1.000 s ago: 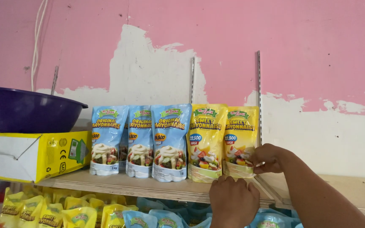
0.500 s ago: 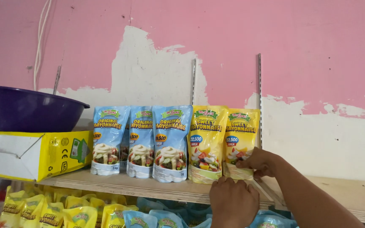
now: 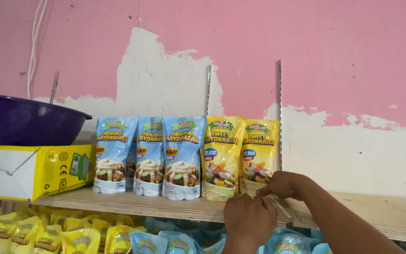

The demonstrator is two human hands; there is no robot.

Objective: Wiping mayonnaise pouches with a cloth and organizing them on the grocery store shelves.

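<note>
Three blue mayonnaise pouches and two yellow ones stand in a row on a wooden shelf. My right hand reaches in from the lower right and pinches the bottom right corner of the rightmost yellow pouch. Beside it stands the other yellow pouch. My left hand is raised below it at the shelf's front edge, back towards me. Its fingers curl out of sight against the edge.
At the left a yellow and white carton lies on the shelf with a dark purple basin on top. More yellow pouches and blue pouches fill the level below. Metal shelf rails run up the pink and white wall.
My right hand has slid slightly left and down to the base of the rightmost yellow pouch. My left hand has stayed at the shelf edge.
</note>
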